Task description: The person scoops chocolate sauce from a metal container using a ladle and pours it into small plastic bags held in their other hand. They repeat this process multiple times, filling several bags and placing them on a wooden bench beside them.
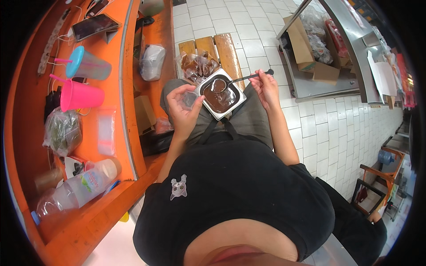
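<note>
A square metal pan (218, 114) of dark brown sauce (216, 101) rests at my lap, tilted in the view. My right hand (266, 89) grips the black handle of a ladle (244, 78), whose round bowl lies in the pan at the sauce. Between the thumb and fingers of my left hand (181, 108) is a small clear plastic bag (189, 99), held open beside the pan's left rim. Whether anything is inside that bag I cannot tell. Just beyond the pan, filled clear bags of brown sauce (199, 65) lie in a pile on a slatted wooden stool (229, 50).
To the left, an orange counter (124, 139) carries a pink cup (81, 95), a blue-lidded tumbler (90, 65), a packet of clear bags (106, 131) and a large plastic bottle (78, 186). A steel table (332, 83) with an open cardboard box (301, 46) stands right. Another person's dark sleeve (359, 229) shows lower right.
</note>
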Demonstrator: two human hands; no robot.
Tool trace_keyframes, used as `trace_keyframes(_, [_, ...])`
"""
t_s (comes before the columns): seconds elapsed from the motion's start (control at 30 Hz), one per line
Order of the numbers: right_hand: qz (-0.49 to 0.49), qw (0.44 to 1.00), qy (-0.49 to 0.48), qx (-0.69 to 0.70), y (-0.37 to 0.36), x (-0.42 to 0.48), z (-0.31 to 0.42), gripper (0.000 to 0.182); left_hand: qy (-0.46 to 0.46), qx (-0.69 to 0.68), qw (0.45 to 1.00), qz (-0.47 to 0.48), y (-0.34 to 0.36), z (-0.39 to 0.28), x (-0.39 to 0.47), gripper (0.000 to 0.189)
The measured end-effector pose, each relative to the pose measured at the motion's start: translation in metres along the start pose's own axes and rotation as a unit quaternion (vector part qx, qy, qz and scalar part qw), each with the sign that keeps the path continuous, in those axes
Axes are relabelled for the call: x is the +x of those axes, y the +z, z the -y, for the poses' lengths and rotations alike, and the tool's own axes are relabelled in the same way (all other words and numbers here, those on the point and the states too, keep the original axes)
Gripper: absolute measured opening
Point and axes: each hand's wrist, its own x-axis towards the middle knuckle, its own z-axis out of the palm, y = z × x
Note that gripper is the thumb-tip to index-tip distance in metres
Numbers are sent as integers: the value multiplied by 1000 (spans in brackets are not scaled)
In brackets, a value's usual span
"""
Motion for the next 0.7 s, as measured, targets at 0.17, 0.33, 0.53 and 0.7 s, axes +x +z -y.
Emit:
trace_keyframes(0.17, [-3, 1000, -24, -14, 2, -4, 1, 22, 26, 20, 999, 18, 4, 0, 3, 65])
trace_keyframes(0.33, [-17, 1000, -5, -14, -9, 2, -8, 21, 31, 13, 999, 37, 8, 7, 2, 71])
trace_keyframes(0.53, [37, 996, -81, 27, 35, -4, 47, 21, 16, -12, 999, 48, 17, 19, 2, 80])
trace_keyframes(0.7, [84, 985, -150, 25, 76, -17, 88, 22, 2, -78, 995, 59, 41, 13, 19, 91])
